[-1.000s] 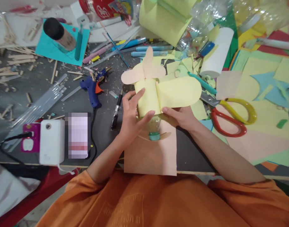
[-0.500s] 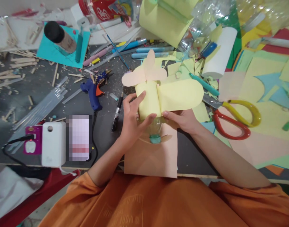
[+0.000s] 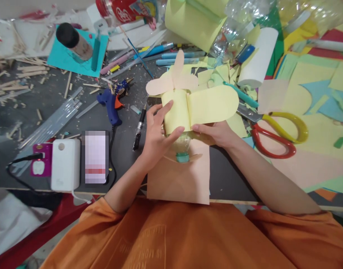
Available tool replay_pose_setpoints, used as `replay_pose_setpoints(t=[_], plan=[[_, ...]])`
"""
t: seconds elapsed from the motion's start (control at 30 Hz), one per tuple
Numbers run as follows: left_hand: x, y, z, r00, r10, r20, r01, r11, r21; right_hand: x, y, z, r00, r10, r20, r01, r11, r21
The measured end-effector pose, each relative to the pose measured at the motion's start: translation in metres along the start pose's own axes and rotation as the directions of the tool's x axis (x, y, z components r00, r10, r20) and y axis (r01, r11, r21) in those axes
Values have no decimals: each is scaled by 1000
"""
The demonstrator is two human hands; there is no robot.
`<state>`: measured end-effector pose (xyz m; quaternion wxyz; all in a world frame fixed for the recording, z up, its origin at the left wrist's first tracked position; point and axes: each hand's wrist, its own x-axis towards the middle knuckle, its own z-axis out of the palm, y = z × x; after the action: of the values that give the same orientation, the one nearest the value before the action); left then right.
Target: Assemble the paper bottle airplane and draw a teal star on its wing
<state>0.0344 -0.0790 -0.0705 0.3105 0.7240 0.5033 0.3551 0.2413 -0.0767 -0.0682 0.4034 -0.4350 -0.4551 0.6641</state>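
Observation:
I hold a clear plastic bottle (image 3: 182,144) wrapped in yellow paper (image 3: 175,114), its teal cap (image 3: 183,157) pointing toward me. A rounded yellow paper wing (image 3: 215,104) sticks out to the right and peach paper blades (image 3: 171,80) sit at the far end. My left hand (image 3: 157,136) grips the wrapped body from the left, thumb on top. My right hand (image 3: 215,134) holds it from the right, under the wing. A peach paper sheet (image 3: 178,179) lies beneath on the dark table.
A blue glue gun (image 3: 111,102) and a black pen (image 3: 139,127) lie left of my hands. Red and yellow scissors (image 3: 275,132) lie right. A white charger (image 3: 65,164) and phone (image 3: 96,157) sit near the front edge (image 3: 230,201). Coloured papers, markers, wooden sticks and bottles crowd the back.
Both hands keep the same grip on the bottle craft. The view has shifted a little; the craft sits slightly higher in the frame.

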Motion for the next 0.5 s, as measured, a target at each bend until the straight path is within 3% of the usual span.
replay_pose_setpoints(t=[0.3,0.5], plan=[[1,-3,1,999,27,-41,-27,1000,4,-1,-1,0,999,45,-11,-45,998,-36],[0,-1,1,1000,-10,1,10,999,-37,1,-4,2,1000,21,-2,-21,1000,12]])
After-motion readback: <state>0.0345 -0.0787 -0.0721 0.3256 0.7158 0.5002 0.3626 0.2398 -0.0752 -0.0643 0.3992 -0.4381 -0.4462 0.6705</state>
